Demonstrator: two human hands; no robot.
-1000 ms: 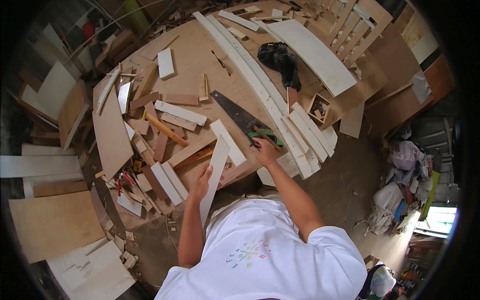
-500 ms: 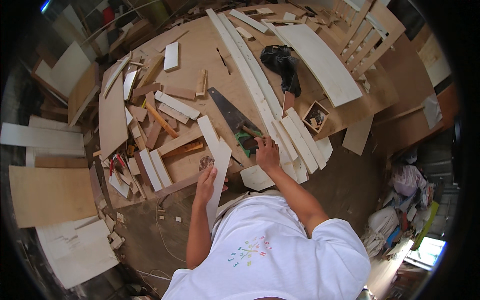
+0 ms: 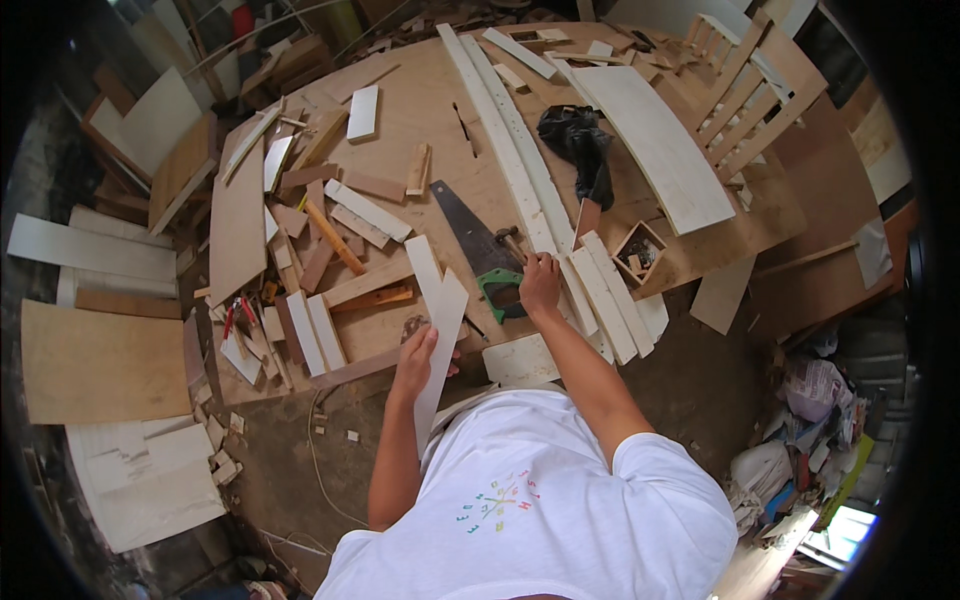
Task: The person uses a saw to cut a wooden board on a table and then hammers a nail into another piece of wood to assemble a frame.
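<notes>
My left hand (image 3: 416,362) grips a white wooden board (image 3: 441,345) at the table's near edge, fingers wrapped round its side. A second white strip (image 3: 423,268) shows just beyond its upper end; I cannot tell whether the two touch. My right hand (image 3: 541,287) is closed round the handle of a hammer (image 3: 507,240), whose head points up and left over a handsaw (image 3: 466,225). The saw lies on the table, its green handle (image 3: 498,294) beside my right hand. Long white boards (image 3: 525,175) lie just right of the hammer.
Wood offcuts (image 3: 345,215) crowd the left side of the table (image 3: 400,110). To the right are a black plastic bag (image 3: 578,145), a wide white panel (image 3: 655,150), a small wooden box (image 3: 638,252) and a slatted chair back (image 3: 755,95). Sheets (image 3: 100,360) stand at far left.
My right hand has moved a little up and taken hold of the hammer, whose head has shifted up and right over the saw. My left hand keeps its hold on the white board.
</notes>
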